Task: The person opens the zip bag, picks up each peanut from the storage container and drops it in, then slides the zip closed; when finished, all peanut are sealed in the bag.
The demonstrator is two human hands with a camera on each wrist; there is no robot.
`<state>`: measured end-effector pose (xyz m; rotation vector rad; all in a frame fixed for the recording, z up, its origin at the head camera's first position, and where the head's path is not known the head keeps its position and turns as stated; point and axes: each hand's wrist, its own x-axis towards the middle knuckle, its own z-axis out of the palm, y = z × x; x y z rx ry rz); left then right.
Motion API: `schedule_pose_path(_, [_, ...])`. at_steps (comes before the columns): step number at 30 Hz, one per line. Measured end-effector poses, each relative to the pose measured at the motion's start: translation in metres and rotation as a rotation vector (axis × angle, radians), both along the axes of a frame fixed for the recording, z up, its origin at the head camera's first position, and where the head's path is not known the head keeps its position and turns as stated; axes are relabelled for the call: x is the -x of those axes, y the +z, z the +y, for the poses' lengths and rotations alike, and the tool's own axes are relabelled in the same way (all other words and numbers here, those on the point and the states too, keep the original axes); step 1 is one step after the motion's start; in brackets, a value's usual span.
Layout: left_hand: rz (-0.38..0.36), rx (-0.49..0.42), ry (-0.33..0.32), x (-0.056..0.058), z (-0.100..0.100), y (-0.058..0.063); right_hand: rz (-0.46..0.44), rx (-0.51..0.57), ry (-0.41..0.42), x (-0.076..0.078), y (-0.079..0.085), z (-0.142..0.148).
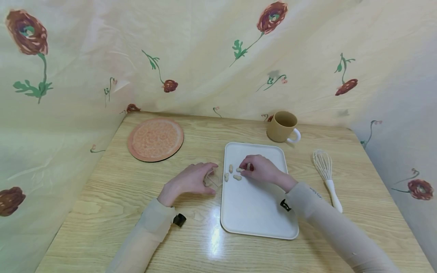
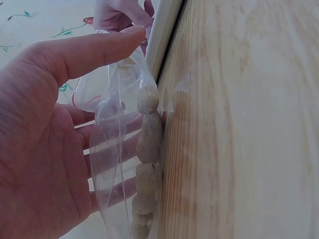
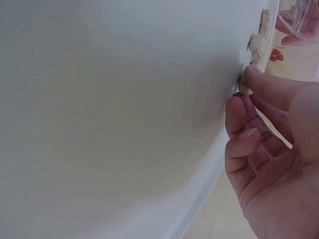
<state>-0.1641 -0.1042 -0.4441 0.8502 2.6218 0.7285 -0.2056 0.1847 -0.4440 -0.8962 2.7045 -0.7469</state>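
My right hand (image 1: pixel 261 168) is over the upper part of the white tray (image 1: pixel 254 212), pinching a peanut (image 3: pixel 244 85) between thumb and fingertips close to the tray's surface. Several unshelled peanuts (image 1: pixel 237 177) lie nearby along the tray's left side. Just left of the tray, my left hand (image 1: pixel 194 179) curves loosely about a clear zip bag (image 1: pixel 212 179), thumb and fingers spread wide apart. In the left wrist view, more peanuts (image 2: pixel 149 137) line the bottom of the bag on the wooden table, and the fingers show through the plastic behind it.
A tan mug (image 1: pixel 281 129) with a white handle stands behind the tray. To the right lies a white whisk (image 1: pixel 327 178). A round orange patterned mat (image 1: pixel 155 139) rests at the table's back left. Floral cloth (image 1: pixel 205 57) hangs behind the table (image 1: pixel 102 212).
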Motion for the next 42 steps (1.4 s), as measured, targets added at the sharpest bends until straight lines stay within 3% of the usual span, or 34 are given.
schedule_pose_path(15, [0.013,0.001,0.012,-0.002,0.0,0.0,0.018,0.022,0.016,-0.002,0.0,0.0])
schedule_pose_path(25, [0.027,0.006,0.002,-0.002,0.0,0.001,0.014,0.015,0.026,-0.004,0.014,-0.007])
schedule_pose_path(42, [0.03,0.016,0.005,0.0,0.0,0.001,0.079,0.049,0.167,-0.018,0.03,-0.038])
